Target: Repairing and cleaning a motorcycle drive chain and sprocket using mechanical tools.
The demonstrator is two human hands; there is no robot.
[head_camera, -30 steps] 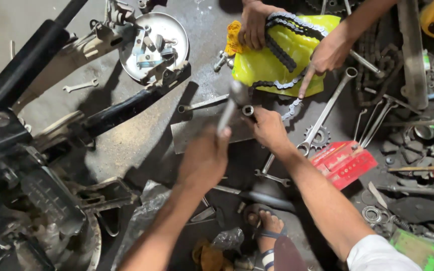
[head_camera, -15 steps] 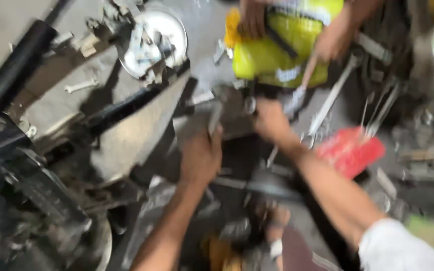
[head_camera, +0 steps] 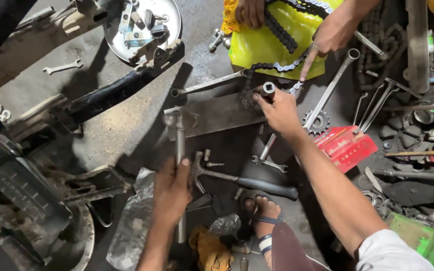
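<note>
2 hands busy over the oily floor (head_camera: 126, 130). Left hand (head_camera: 173, 188) wrapped tight round a long steel T-bar (head_camera: 180, 165), standing near upright, its head up top and away from the body. Right hand (head_camera: 280, 111) pinching a short socket (head_camera: 268, 89) in a narrow grip, open end up. Socket up and to the right of the bar's head, well apart; right hand nearer. Between them, lower down, a hammer (head_camera: 237, 179). Beyond, another person's hands (head_camera: 330, 35) on a chain (head_camera: 277, 30) over a yellow bag (head_camera: 262, 45).

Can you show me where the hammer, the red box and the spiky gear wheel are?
hammer (head_camera: 257, 183): head view, on its dark handle.
red box (head_camera: 347, 147): head view, on its open lid.
spiky gear wheel (head_camera: 317, 123): head view, on its toothed rim.
</note>
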